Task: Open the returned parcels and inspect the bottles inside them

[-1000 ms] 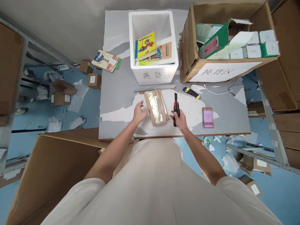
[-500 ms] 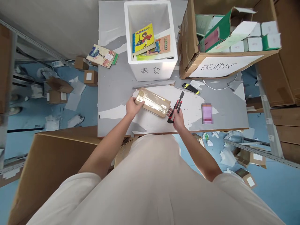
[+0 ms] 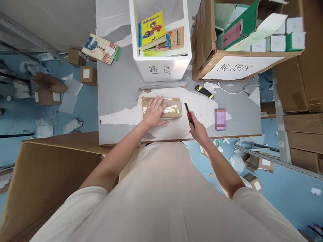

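Observation:
A small brown cardboard box (image 3: 174, 109), wrapped in shiny clear tape, lies flat on the table. My left hand (image 3: 154, 114) rests on its left half with the fingers spread, pressing the top. My right hand (image 3: 199, 129) is closed around a red and black box cutter (image 3: 189, 117), held to the right of the box and apart from it. The cutter's dark blade points up and away from me. Beyond it, a black and yellow utility knife (image 3: 204, 91) lies on the table.
A white foam box (image 3: 164, 72) with books stands at the back. Right of it is a large cardboard carton (image 3: 202, 60) holding green and white boxes. Books (image 3: 99, 48) lie at the back left, a pinkish phone-sized object (image 3: 220, 119) at right. A big open carton (image 3: 58, 168) stands left below the table (image 3: 118, 101).
The taped box has been set flat and straightened on the table. My left hand has gone from gripping its left end to lying on top. The right hand with the cutter has moved slightly right.

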`<state>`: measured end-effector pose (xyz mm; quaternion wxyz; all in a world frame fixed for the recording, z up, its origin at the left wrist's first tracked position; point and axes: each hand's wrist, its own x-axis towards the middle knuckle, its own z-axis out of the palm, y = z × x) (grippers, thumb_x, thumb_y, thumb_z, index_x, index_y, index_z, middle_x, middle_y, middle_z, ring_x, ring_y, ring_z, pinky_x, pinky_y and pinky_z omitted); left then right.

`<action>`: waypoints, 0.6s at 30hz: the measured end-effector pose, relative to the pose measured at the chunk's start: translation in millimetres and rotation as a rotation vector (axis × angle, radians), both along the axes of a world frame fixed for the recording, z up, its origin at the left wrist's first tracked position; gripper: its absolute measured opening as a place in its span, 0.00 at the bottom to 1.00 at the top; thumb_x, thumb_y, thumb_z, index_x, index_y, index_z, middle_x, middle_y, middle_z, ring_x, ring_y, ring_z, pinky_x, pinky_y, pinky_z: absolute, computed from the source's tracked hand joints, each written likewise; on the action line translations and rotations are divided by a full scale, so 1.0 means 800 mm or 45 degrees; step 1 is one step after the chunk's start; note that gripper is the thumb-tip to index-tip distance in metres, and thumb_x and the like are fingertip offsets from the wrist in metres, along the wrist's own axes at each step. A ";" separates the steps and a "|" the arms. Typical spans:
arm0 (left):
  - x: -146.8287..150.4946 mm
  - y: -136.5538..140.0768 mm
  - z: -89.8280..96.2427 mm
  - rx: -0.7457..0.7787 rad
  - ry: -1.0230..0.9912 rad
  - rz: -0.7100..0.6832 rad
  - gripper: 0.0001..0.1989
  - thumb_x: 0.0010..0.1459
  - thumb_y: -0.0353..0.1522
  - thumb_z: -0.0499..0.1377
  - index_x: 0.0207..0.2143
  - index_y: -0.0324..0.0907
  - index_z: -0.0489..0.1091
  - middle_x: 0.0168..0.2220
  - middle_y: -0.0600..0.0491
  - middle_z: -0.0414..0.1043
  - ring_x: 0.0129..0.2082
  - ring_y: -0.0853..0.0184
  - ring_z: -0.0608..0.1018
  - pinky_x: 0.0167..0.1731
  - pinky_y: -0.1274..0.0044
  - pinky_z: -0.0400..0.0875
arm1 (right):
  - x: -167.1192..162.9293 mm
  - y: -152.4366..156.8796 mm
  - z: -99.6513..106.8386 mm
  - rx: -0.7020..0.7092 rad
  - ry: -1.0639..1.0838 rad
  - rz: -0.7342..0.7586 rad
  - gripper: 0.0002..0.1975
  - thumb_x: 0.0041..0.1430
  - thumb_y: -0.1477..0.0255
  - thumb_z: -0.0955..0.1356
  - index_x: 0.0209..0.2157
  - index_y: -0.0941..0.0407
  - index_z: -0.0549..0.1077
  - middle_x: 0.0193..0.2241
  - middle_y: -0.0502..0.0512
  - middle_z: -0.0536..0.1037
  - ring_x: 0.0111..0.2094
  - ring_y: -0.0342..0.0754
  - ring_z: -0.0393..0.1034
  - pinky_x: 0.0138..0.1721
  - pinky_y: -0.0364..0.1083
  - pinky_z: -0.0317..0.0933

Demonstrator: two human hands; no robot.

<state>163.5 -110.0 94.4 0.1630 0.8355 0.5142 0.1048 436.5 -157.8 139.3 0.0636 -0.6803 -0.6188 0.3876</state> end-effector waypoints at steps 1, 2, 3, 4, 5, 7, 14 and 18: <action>0.004 0.008 0.002 -0.024 0.057 -0.038 0.51 0.47 0.56 0.62 0.66 0.40 0.51 0.70 0.37 0.42 0.69 0.43 0.44 0.64 0.54 0.35 | -0.003 -0.005 0.004 0.001 -0.062 0.056 0.34 0.63 0.70 0.59 0.69 0.47 0.46 0.39 0.55 0.78 0.29 0.49 0.73 0.36 0.51 0.67; 0.008 0.014 0.002 -0.051 0.108 -0.041 0.53 0.47 0.57 0.61 0.67 0.39 0.49 0.70 0.36 0.39 0.70 0.42 0.42 0.64 0.53 0.33 | -0.006 -0.008 0.008 0.001 -0.116 0.101 0.34 0.63 0.71 0.58 0.69 0.47 0.46 0.40 0.56 0.78 0.32 0.51 0.73 0.37 0.50 0.66; 0.011 0.018 0.001 -0.082 0.152 -0.029 0.55 0.47 0.59 0.59 0.68 0.38 0.47 0.70 0.35 0.37 0.70 0.42 0.41 0.63 0.52 0.31 | -0.010 -0.009 0.010 -0.009 -0.164 0.136 0.34 0.63 0.72 0.58 0.69 0.48 0.46 0.40 0.57 0.78 0.34 0.53 0.73 0.37 0.50 0.66; 0.014 0.020 -0.001 -0.115 0.187 -0.010 0.56 0.48 0.60 0.58 0.68 0.37 0.45 0.70 0.34 0.37 0.70 0.42 0.41 0.63 0.52 0.31 | -0.014 -0.009 0.011 -0.027 -0.209 0.164 0.34 0.63 0.72 0.58 0.69 0.49 0.45 0.41 0.59 0.78 0.36 0.54 0.73 0.37 0.50 0.65; 0.016 0.021 -0.004 -0.143 0.214 0.010 0.55 0.49 0.60 0.56 0.69 0.36 0.44 0.70 0.34 0.37 0.70 0.43 0.41 0.63 0.52 0.31 | -0.018 -0.007 0.013 -0.047 -0.251 0.189 0.34 0.63 0.72 0.57 0.70 0.51 0.45 0.41 0.60 0.78 0.37 0.56 0.72 0.37 0.50 0.64; 0.017 0.018 -0.009 -0.174 0.240 0.044 0.55 0.51 0.61 0.54 0.69 0.36 0.43 0.70 0.34 0.37 0.70 0.43 0.42 0.63 0.51 0.31 | -0.023 -0.003 0.016 -0.087 -0.309 0.232 0.34 0.63 0.72 0.57 0.70 0.52 0.44 0.42 0.62 0.77 0.38 0.57 0.72 0.37 0.50 0.63; 0.017 0.010 -0.012 -0.164 0.198 0.064 0.53 0.52 0.61 0.51 0.69 0.38 0.43 0.70 0.35 0.37 0.69 0.43 0.43 0.63 0.50 0.33 | -0.041 0.004 0.030 -0.139 -0.391 0.306 0.33 0.65 0.73 0.56 0.70 0.56 0.42 0.40 0.62 0.78 0.37 0.56 0.70 0.34 0.48 0.59; 0.019 0.008 -0.012 -0.179 0.181 0.094 0.53 0.53 0.62 0.49 0.69 0.38 0.44 0.70 0.36 0.38 0.69 0.43 0.43 0.63 0.51 0.32 | -0.052 0.009 0.033 -0.140 -0.492 0.359 0.34 0.64 0.75 0.55 0.70 0.58 0.41 0.38 0.63 0.78 0.34 0.56 0.70 0.34 0.48 0.59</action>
